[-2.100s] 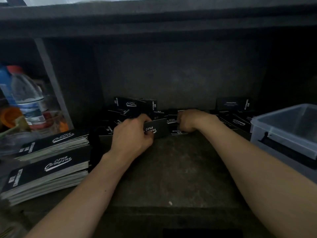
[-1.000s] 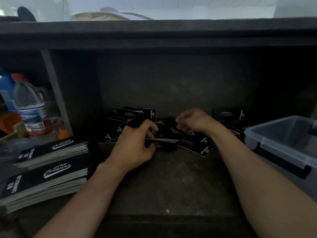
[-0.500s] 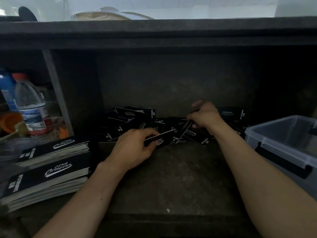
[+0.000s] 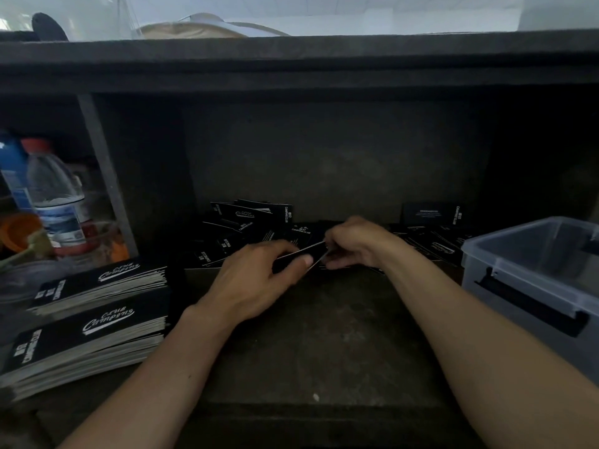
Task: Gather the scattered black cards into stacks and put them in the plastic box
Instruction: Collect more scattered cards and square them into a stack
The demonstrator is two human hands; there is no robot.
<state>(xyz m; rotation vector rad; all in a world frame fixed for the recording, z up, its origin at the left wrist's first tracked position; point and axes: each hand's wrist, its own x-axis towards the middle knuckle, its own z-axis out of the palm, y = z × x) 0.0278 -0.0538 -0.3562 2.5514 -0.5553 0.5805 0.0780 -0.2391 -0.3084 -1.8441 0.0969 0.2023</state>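
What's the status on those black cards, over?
Left hand grips held cards, right hand pinches their far end. Scattered cards lie behind the hands. Plastic box open at right, path unblocked.

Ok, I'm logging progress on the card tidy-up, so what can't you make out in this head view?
Held cards, gripped by left hand and right hand: edge-on, fingers cover them; count unclear.
Plastic box: cut off by the right edge; contents unclear.
Scattered cards: partly behind both hands, in deep shadow.
Small print on the stacks: too small.
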